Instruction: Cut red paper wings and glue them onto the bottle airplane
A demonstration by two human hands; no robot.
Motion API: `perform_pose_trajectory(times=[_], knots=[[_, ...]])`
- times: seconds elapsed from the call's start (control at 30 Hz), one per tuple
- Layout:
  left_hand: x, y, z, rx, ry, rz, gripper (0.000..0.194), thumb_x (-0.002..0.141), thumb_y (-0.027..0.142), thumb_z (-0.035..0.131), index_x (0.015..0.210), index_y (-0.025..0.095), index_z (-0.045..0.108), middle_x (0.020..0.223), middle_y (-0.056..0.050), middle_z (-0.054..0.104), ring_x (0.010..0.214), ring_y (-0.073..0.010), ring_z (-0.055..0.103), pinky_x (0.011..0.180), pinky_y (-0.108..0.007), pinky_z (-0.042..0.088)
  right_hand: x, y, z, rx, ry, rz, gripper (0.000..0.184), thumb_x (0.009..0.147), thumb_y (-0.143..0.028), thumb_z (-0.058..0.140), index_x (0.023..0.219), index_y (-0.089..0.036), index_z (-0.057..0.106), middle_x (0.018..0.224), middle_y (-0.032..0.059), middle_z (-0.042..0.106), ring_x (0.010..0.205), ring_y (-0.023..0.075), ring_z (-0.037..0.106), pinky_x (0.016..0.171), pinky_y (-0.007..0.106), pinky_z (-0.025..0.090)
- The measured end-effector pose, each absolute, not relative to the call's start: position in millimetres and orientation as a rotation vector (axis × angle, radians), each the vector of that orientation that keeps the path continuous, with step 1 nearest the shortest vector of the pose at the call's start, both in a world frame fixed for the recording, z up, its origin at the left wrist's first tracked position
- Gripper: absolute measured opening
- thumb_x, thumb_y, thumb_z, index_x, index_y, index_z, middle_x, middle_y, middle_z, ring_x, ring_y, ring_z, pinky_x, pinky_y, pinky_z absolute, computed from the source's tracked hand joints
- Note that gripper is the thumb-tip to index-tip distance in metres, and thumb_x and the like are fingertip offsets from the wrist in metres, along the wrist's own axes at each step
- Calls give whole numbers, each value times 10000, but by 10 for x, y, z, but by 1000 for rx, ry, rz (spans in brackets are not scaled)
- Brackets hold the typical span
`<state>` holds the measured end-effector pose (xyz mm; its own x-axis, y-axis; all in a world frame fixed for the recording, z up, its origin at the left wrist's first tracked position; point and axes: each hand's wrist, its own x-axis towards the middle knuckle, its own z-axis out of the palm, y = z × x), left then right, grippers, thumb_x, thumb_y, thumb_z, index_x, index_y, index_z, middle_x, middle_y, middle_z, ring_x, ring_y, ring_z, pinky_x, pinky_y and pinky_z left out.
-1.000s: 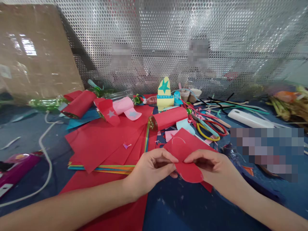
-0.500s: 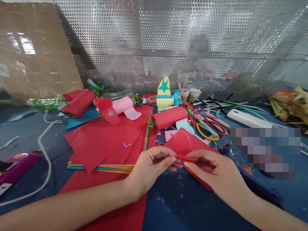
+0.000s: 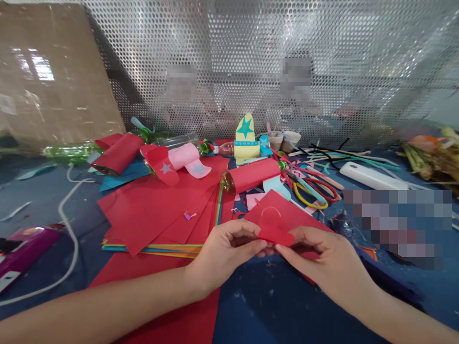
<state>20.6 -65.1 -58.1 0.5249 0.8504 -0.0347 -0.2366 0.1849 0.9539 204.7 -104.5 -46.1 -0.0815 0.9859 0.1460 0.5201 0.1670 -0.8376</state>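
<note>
Between my two hands is a small red paper piece (image 3: 276, 235) with a rounded end. My left hand (image 3: 229, 253) pinches its left side between thumb and fingers. On the other side my right hand (image 3: 324, 255) grips it the same way, its thumb along the lower edge. Just behind and partly under my hands lies a red sheet (image 3: 287, 210) with a pale curved line on it. A red-wrapped bottle (image 3: 254, 175) rests on its side beyond that sheet.
Stacked coloured paper (image 3: 154, 215) lies left of my hands. Scissors (image 3: 308, 188) and a white glue gun-like tool (image 3: 373, 177) are at right. A purple device (image 3: 28, 248) with a white cord sits far left. A perforated metal panel (image 3: 229, 57) stands behind.
The red paper piece has tilted, so its broad face now shows instead of its thin edge. Both hands keep hold of it and have barely shifted.
</note>
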Motion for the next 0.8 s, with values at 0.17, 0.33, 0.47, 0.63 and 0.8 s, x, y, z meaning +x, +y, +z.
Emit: perform_pose_trajectory(times=[0.17,0.33,0.47,0.63,0.8], knots=[[204,-678,-592,1216,685,886,46,788,193,679,772,155,657,726,14,698,704,-90,667,684,-162,525,2048,-1060,-474,-1416,-1754,725,84,804,-284,609,803,-234,677,757,-15,743,681,144,704,629,192,574],[175,-687,-621,1465,753,931,21,793,182,638,787,167,624,770,-1,668,727,-118,643,686,-204,518,2068,-1078,-467,-1424,-1805,720,66,822,-271,597,810,-253,659,755,-44,724,684,113,689,611,154,550],[109,-659,-640,1980,740,945,146,778,65,589,844,180,649,843,-15,650,789,-130,614,737,-230,495,2083,-1063,-463,-1433,-1886,739,105,825,-188,563,854,-255,639,809,-52,713,696,102,677,609,161,535],[72,-634,-666,2325,897,847,220,752,36,571,839,198,691,889,-44,555,827,-167,553,740,-286,478,2070,-1017,-536,-1370,-2096,628,196,801,-62,559,840,-230,651,884,8,647,789,137,643,694,241,523],[87,-587,-663,2460,919,704,57,736,169,674,773,192,711,816,-43,568,804,-190,517,763,-327,446,2085,-1028,-567,-1385,-2225,454,175,781,-61,627,827,-217,691,898,41,576,839,177,609,745,306,526]])
